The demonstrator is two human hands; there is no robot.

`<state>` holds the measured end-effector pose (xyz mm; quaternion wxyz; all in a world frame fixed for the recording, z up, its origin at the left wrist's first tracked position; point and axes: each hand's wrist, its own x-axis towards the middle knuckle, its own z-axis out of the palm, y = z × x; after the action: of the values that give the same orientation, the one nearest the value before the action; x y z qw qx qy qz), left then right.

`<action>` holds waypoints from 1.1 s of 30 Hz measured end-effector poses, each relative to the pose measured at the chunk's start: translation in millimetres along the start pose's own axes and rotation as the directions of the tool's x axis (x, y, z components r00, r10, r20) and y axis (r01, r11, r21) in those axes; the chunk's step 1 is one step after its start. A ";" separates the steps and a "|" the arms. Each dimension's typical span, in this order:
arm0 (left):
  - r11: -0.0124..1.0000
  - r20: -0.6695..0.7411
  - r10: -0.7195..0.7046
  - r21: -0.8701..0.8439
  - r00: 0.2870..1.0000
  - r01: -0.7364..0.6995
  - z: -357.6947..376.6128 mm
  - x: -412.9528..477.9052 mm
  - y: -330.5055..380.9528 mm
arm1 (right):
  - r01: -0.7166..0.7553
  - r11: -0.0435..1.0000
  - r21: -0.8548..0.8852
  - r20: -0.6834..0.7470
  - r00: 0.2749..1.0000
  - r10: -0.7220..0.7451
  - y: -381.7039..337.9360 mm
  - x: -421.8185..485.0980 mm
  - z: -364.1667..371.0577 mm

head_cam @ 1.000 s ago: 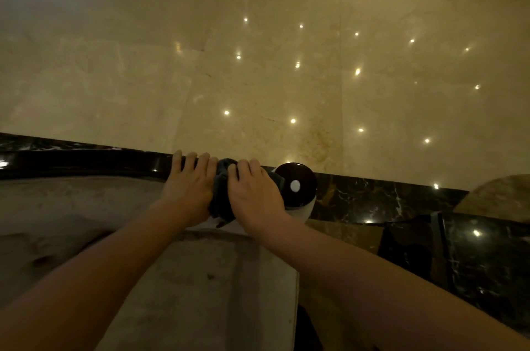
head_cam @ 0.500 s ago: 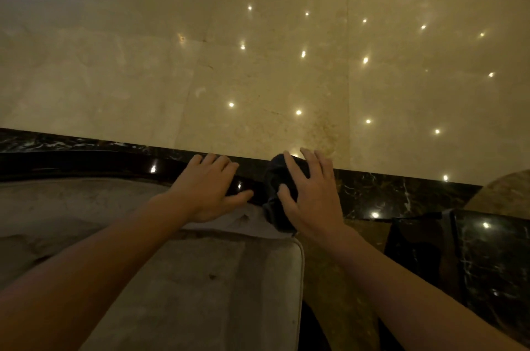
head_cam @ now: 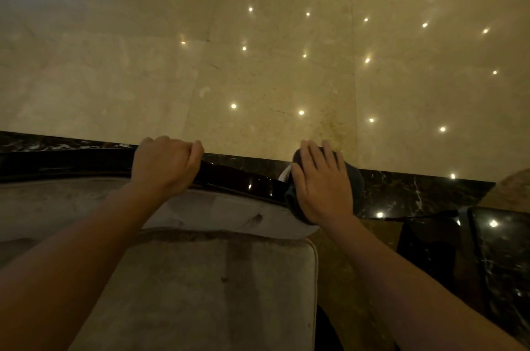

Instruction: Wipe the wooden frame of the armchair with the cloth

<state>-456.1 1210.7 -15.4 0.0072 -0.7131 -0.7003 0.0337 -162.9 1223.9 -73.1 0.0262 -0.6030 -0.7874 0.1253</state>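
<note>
The armchair's dark glossy wooden frame (head_cam: 238, 180) runs across the view above its grey velvet seat cushion (head_cam: 206, 287). My left hand (head_cam: 165, 165) curls over the top of the frame left of centre and grips it. My right hand (head_cam: 322, 183) presses flat on a dark cloth (head_cam: 354, 177) that covers the round right end of the frame. The cloth hides most of that end; a pale sliver shows beside it.
Polished beige marble floor (head_cam: 258, 64) with a dark marble border strip (head_cam: 415, 190) lies beyond the chair. A dark glossy piece of furniture (head_cam: 487, 250) stands at the lower right, close to my right forearm.
My hands have moved apart. The right hand slid the cloth rightward along the frame onto its round end. The left hand shifted left and curled over the frame.
</note>
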 end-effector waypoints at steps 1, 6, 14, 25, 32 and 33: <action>1.000 -0.017 0.001 -0.014 1.000 -0.002 0.4 -1.2 -0.3 | -0.068 0.997 0.031 -0.023 0.997 0.068 -2.2 -12.9 2.5; 0.999 -0.020 0.015 0.032 1.000 -0.014 6.1 2.7 0.1 | -0.171 0.982 0.079 -0.039 0.984 0.174 -49.2 -61.1 25.3; 1.000 0.016 -0.010 0.011 1.000 0.010 2.6 5.5 -2.6 | 0.231 0.973 0.007 0.119 0.966 -0.230 -30.6 -6.6 1.5; 0.985 0.075 0.076 0.149 0.994 -0.087 1.8 4.8 -2.3 | -0.336 0.747 0.575 -0.063 0.891 0.449 9.1 -2.5 6.9; 0.979 0.115 0.076 0.178 0.990 -0.096 -2.1 5.8 0.0 | -0.369 0.885 0.284 -0.089 0.909 0.408 -21.8 -35.2 22.8; 0.980 0.113 0.068 0.177 0.991 -0.087 -1.8 5.9 0.2 | -0.319 0.935 0.154 -0.083 0.939 0.334 -18.4 -31.5 22.1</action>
<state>-455.7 1216.7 -13.8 0.0335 -0.7334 -0.6653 0.1353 -175.9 1185.7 -86.8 0.0892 -0.7281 -0.6630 0.1495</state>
